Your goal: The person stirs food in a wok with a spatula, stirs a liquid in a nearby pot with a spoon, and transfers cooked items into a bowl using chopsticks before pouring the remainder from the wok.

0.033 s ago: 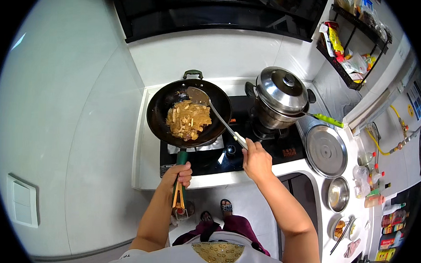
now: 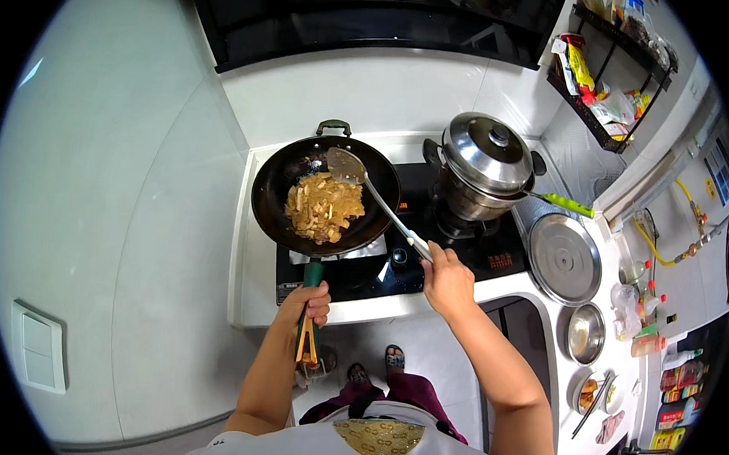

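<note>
A dark wok rests on the left burner, its green handle toward me. My left hand is closed around that handle. Sliced food in thick brown sauce lies heaped in the middle of the wok. In my right hand is a long metal spatula, gripped by its light-coloured end. The spatula's broad blade is over the far part of the wok, just beyond the food; whether it touches the wok I cannot tell.
A lidded steel pot stands on the right burner of the black cooktop, with a green-handled utensil beside it. Along the right counter are a round metal lid, a steel bowl, chopsticks and several bottles. A packet rack hangs above.
The spatula's blade has shifted slightly right and shows more of its face. My right hand has moved a little right; my left hand stays on the wok handle.
</note>
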A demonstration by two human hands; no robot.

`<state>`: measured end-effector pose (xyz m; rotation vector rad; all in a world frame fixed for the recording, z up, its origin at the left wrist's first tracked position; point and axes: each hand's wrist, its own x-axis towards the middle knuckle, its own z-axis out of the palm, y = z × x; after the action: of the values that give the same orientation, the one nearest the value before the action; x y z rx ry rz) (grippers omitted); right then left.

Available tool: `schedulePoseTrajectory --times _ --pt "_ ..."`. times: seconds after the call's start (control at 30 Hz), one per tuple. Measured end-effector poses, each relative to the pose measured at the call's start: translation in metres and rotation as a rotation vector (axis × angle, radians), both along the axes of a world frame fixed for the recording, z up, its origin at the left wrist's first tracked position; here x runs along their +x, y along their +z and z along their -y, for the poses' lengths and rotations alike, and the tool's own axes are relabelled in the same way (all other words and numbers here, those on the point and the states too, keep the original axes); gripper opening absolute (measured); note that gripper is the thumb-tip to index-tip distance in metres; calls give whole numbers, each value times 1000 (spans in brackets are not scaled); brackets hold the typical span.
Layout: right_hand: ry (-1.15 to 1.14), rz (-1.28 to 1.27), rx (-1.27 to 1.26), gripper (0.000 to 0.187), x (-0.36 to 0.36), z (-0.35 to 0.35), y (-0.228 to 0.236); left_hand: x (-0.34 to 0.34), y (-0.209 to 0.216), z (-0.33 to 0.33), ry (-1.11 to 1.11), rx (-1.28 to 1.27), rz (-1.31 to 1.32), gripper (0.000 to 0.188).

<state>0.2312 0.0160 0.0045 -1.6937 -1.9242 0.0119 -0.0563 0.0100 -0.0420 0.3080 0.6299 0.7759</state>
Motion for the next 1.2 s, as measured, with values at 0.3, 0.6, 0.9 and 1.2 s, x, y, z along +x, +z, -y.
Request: schedulePoseTrajectory --times 0.3,0.6,0.9,1.2 --pt "-71 -94 -236 36 72 129 37 11 29 127 -49 10 -285 21" --pt "-154 149 -379 37 201 264 84 130 41 261 -195 30 -323 20" --pt "-344 331 -744 23 334 377 149 252 67 352 -472 49 -280 22" --pt "-526 -827 -900 23 437 465 122 329 91 341 -757 95 -288 22"
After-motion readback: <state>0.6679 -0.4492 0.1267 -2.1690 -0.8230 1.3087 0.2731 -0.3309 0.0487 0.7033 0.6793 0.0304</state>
